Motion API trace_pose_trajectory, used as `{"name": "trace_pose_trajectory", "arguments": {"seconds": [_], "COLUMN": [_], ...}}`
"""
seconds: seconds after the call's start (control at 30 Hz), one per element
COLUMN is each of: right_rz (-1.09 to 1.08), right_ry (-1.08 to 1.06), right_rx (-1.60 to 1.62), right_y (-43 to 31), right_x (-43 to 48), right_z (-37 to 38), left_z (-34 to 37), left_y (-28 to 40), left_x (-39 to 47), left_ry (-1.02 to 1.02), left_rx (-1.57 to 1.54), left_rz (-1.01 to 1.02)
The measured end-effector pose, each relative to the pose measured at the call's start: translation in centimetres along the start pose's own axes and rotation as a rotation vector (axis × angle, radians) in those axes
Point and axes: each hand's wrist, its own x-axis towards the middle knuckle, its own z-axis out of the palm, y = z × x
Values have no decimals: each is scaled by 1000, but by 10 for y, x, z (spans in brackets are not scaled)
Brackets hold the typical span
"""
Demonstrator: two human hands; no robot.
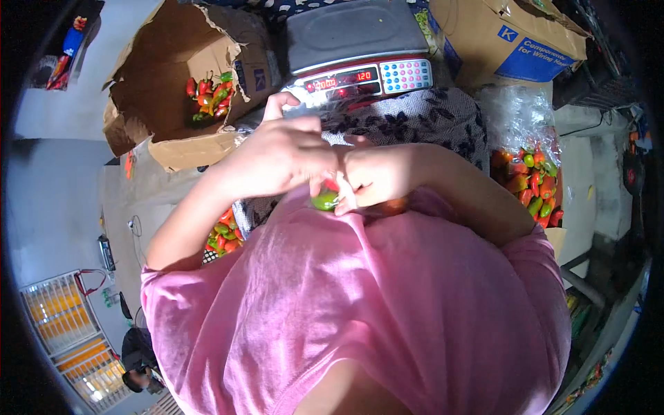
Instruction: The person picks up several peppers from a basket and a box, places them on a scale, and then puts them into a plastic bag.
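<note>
Close to my pink shirt, both hands meet over a bunch of red and green peppers that seems to sit in a clear plastic bag. The bag's film is hard to make out. My left hand curls its lower fingers in at the bunch, and one finger sticks up and away. Bent fingers of my right hand pinch at the bag's top, touching the left fingers. An orange-red pepper shows blurred under the right hand. Much of the bag is hidden by my hands.
Beyond my hands stands a digital scale on a patterned cloth. At left, a torn cardboard box holds peppers; another box stands far right. More peppers lie under clear plastic. A person is at lower left.
</note>
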Motion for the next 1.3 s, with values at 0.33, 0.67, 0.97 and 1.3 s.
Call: {"name": "trace_pose_trajectory", "arguments": {"seconds": [0.33, 0.67, 0.97, 1.3], "right_rz": [-307, 250, -619, -157], "right_ry": [635, 799, 1251, 1177], "right_rx": [535, -526, 678, -610], "right_y": [43, -2, -18, 39], "right_x": [3, 38, 43, 18], "right_z": [22, -22, -52, -51], "left_z": [53, 12, 65, 13], "left_y": [29, 39, 49, -30], "left_x": [-39, -10, 24, -36], "left_ry": [13, -272, 914, 417], "left_rx": [405, 133, -1116, 151], "left_rz": [-450, -658, -267, -507]}}
